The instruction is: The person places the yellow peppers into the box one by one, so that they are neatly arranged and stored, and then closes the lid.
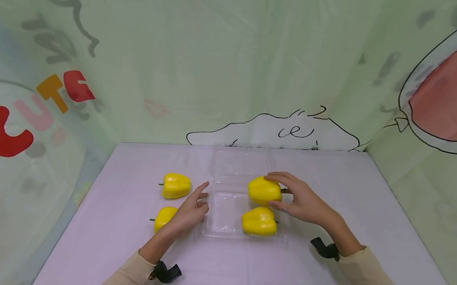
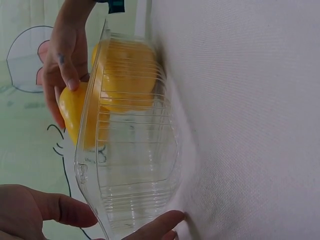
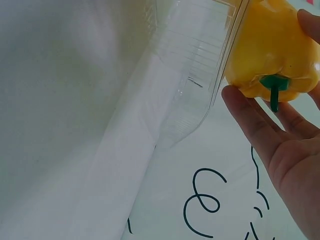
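container (image 1: 225, 214) on table (image 1: 93, 255) | two peppers (image 1: 176, 186) left | third pepper (image 1: 259, 222) inside, right | fourth pepper (image 1: 262, 190) behind third

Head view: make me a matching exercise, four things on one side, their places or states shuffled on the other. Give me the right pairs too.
Things
1. Left hand
2. Clear container
3. Back-left pepper
4. Right hand

Places and states
A. Lying on the table, stem pointing left
B. Fingers on a yellow pepper whose stem points right
C. By the left edge of the see-through plastic, with no pepper in its grip
D. Lid open, a pepper sitting in its front right part

Right pairs: 1-C, 2-D, 3-A, 4-B
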A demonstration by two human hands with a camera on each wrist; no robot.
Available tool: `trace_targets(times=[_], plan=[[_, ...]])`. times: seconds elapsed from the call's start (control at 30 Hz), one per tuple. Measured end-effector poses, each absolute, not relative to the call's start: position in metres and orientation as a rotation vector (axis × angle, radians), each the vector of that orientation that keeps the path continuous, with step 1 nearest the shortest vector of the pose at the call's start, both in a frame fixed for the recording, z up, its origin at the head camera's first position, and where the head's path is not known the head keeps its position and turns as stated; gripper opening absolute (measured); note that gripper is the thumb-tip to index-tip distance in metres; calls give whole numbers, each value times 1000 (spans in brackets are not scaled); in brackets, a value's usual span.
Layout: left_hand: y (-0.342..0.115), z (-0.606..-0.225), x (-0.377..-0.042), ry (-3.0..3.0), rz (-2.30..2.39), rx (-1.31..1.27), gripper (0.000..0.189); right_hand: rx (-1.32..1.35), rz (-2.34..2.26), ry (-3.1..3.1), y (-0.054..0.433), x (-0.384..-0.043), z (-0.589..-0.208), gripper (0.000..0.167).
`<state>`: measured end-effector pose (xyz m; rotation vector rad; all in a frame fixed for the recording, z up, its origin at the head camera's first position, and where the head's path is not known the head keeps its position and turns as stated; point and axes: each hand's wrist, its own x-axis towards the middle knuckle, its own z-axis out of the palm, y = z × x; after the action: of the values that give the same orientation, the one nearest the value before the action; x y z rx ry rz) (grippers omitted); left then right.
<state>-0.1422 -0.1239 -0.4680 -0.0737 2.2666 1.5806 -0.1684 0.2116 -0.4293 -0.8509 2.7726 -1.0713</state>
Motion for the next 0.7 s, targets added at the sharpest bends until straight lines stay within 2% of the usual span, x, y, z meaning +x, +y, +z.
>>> trace_targets(times=[0.7], plan=[[-125,-468,-143,2256,1584,-75,75,-894,-1015,2758,200,-174,-437,66]])
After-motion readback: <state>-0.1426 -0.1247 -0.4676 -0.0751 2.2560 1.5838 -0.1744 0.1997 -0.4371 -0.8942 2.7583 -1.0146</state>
